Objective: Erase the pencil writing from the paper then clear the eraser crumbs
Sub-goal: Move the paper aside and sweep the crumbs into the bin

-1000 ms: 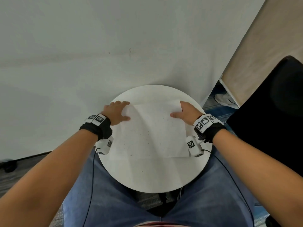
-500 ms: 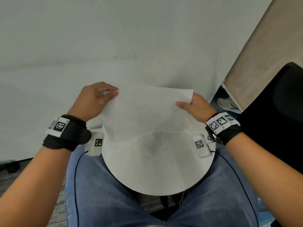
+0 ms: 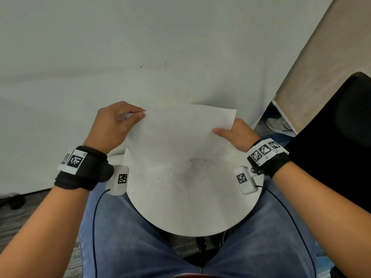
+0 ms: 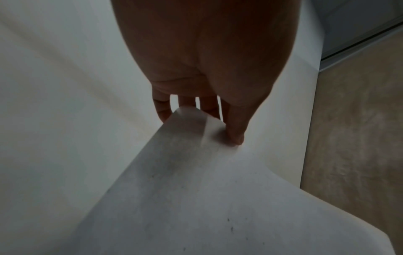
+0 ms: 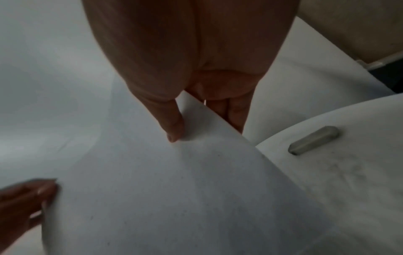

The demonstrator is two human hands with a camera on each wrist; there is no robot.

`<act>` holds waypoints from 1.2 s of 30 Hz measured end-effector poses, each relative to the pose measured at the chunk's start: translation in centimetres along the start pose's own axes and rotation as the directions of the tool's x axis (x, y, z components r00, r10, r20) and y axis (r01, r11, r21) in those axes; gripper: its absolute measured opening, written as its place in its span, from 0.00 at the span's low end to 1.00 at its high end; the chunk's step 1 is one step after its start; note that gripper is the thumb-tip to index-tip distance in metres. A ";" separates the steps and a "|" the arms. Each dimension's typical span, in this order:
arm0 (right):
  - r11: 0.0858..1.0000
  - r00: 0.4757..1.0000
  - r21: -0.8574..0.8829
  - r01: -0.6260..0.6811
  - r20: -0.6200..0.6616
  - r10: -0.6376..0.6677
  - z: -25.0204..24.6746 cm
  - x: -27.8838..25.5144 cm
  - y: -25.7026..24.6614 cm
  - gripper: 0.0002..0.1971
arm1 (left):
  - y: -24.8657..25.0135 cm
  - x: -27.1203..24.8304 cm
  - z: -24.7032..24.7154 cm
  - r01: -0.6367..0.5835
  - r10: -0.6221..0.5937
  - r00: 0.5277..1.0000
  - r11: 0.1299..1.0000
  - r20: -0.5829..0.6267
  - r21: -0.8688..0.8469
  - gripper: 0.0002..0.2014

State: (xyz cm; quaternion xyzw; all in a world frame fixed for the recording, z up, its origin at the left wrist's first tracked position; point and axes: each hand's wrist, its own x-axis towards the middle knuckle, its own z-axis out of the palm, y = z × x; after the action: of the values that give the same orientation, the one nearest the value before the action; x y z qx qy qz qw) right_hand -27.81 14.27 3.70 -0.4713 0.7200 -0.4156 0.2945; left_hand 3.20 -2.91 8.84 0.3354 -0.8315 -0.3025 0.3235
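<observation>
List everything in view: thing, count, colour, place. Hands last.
paper: 1, white, held tilted over the table's far half, near edge low by the tabletop
eraser crumbs: many, dark specks, scattered on the tabletop below the paper, a few on the sheet
table: 1, white, round, over the person's lap
grey bar-shaped thing: 1, on the tabletop, right wrist view; cannot tell what it is
shoe: 1, white, on the floor far right
black chair: 1, right edge
left hand: pinches the paper's far left corner
right hand: pinches the paper's right edge

paper (image 3: pixel 180 135) tilted above table (image 3: pixel 180 213), crumbs (image 3: pixel 180 167) on table beneath
</observation>
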 end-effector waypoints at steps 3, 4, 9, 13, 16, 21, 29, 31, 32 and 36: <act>1.000 0.999 -0.001 -0.014 -0.029 0.014 0.2 0.0 0.4 0.13 | 0.2 0.2 0.2 0.016 -0.016 1.000 1.000 -0.004 -0.001 0.06; 1.000 0.998 0.012 -0.012 -0.053 0.013 0.1 0.1 0.2 0.14 | 0.2 0.2 0.3 0.030 -0.030 1.000 1.000 0.002 0.004 0.05; 0.999 0.999 -0.011 -0.031 -0.038 0.031 0.3 0.1 0.7 0.15 | 0.0 0.7 0.5 0.025 -0.026 1.000 0.993 0.002 0.114 0.07; 1.000 0.998 -0.009 -0.019 -0.062 0.018 0.2 0.3 0.6 0.13 | 0.6 1.0 0.8 -0.051 0.053 0.999 0.987 -0.011 0.154 0.09; 1.000 0.997 0.016 -0.019 -0.078 0.020 -0.1 0.3 0.9 0.14 | 0.7 1.5 1.5 -0.042 0.042 0.999 0.981 0.005 0.187 0.09; 1.000 0.998 0.030 0.001 -0.068 0.001 -1.3 0.4 0.9 0.12 | -1.0 2.5 1.4 0.065 -0.049 0.997 0.956 -0.063 0.286 0.10; 0.999 0.999 0.048 -0.001 -0.046 0.003 -1.7 0.6 1.4 0.12 | 2.8 2.6 5.9 -0.241 0.228 0.969 0.806 0.092 0.540 0.26; 0.999 0.997 0.052 0.011 -0.071 -0.008 -2.3 0.6 1.3 0.12 | 2.0 3.8 5.8 -0.241 0.188 0.970 0.828 0.154 0.506 0.19; 0.998 0.996 0.053 0.014 -0.086 -0.009 -2.8 0.6 1.4 0.13 | 1.3 4.5 5.2 -0.220 0.166 0.974 0.849 0.152 0.481 0.16; 0.999 0.989 0.038 0.020 -0.144 -0.014 -4.1 0.6 1.9 0.10 | 0.3 5.8 3.1 -0.148 0.198 0.978 0.875 -0.062 0.460 0.19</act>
State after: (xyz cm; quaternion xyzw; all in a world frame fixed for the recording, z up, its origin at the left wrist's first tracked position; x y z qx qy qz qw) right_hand -32.19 15.45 4.02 -0.4403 0.7270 -0.4652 0.2474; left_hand -2.54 -6.22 9.11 0.3415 -0.8870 -0.0516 0.3065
